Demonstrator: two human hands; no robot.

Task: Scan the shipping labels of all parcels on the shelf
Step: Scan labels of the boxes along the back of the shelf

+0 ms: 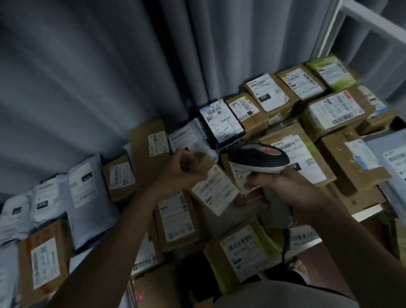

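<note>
Overhead, a small cardboard parcel (213,185) is held up above a crowded shelf (365,210) by the left hand (185,167), whose grip is curled tight around the parcel's upper end, the white shipping label (215,190) being turned toward the camera. A handheld barcode scanner (259,159) is gripped by the right hand (275,191), fingers wrapped fully round its grey handle, with the dark head set just right of the lifted parcel and tilted toward it; a reddish glow is seen on the scanner's top. A cable (285,242) is seen hanging below the handle.

Beneath both hands, the shelf is packed with parcels lying label-up: brown cardboard boxes (176,216) in the middle and at the right, grey poly mailers (84,194) at the left, and a black-edged package (221,122) marked by hand near the back. A large grey mailer (404,175) bearing "231" is laid at the right edge, partly overhanging. A green-printed box (331,71) is placed at the far right corner. Grey curtains (83,66) are hung behind the shelf, and a white rack frame (372,20) is visible at the upper right. Much of the label print is blurred beyond reading.
</note>
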